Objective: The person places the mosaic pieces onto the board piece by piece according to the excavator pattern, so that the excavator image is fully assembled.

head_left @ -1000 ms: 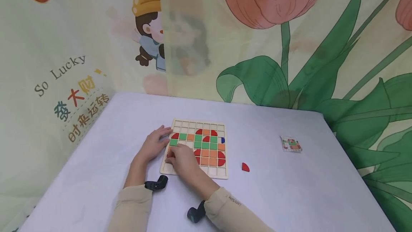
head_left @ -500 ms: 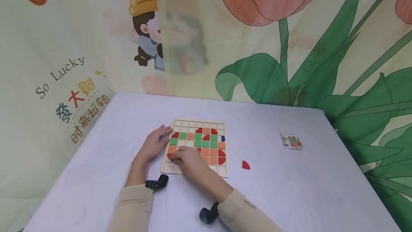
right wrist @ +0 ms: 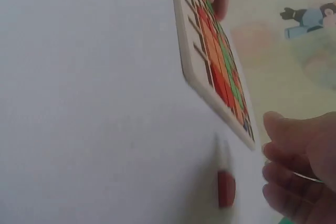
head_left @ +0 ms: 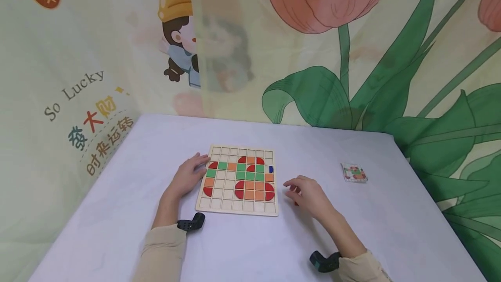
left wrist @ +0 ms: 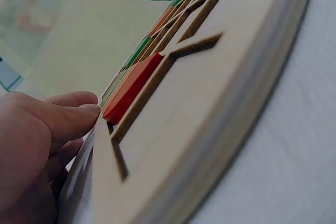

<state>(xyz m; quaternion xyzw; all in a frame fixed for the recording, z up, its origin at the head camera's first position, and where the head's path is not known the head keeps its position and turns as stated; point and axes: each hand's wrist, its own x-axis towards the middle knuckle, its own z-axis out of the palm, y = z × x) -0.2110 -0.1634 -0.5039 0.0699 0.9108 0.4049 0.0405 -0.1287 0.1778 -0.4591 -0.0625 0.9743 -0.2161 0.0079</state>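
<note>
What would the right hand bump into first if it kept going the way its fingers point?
Probably the loose red piece lying on the table just below the right hand; past it comes the wooden board. Depth is hard to judge.

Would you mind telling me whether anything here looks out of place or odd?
One red piece lies loose on the table, off the wooden board, just under the right hand. A blue piece sits alone at the board's right edge. Nothing looks spilled or damaged.
</note>
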